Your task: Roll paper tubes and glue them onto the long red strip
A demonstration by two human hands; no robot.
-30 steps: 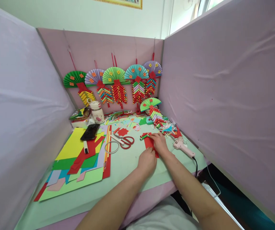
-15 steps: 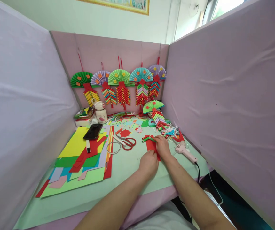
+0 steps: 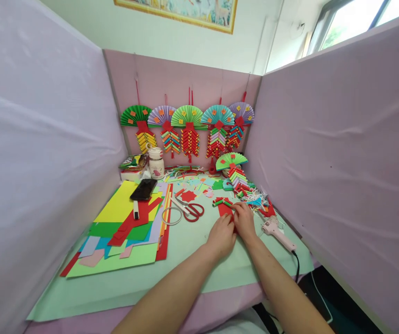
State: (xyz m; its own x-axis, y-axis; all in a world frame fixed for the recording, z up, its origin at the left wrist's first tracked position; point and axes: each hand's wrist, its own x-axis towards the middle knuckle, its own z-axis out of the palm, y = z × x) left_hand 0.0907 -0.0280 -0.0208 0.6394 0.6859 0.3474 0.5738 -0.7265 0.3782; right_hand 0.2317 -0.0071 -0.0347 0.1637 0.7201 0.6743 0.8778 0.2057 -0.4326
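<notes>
Bare green table (image 3: 185, 260) open in front of both hands (image 3: 232, 229). To the left: scissors (image 3: 189, 209) and a wire ring (image 3: 171, 215), then stacked coloured paper (image 3: 123, 241) with a phone (image 3: 144, 189) on top. Just right: glue gun (image 3: 276, 230), cord trailing off the edge. Beyond: paper scraps (image 3: 251, 195), a standing fan piece (image 3: 232, 167). Partition walls (image 3: 342, 153) close three sides.

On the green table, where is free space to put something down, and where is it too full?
The green table is bare along its near edge, before the coloured paper sheets and left of the left hand. A smaller patch lies between the scissors and both hands. It is crowded at the back among paper scraps, and around the glue gun beside the right hand.
</notes>
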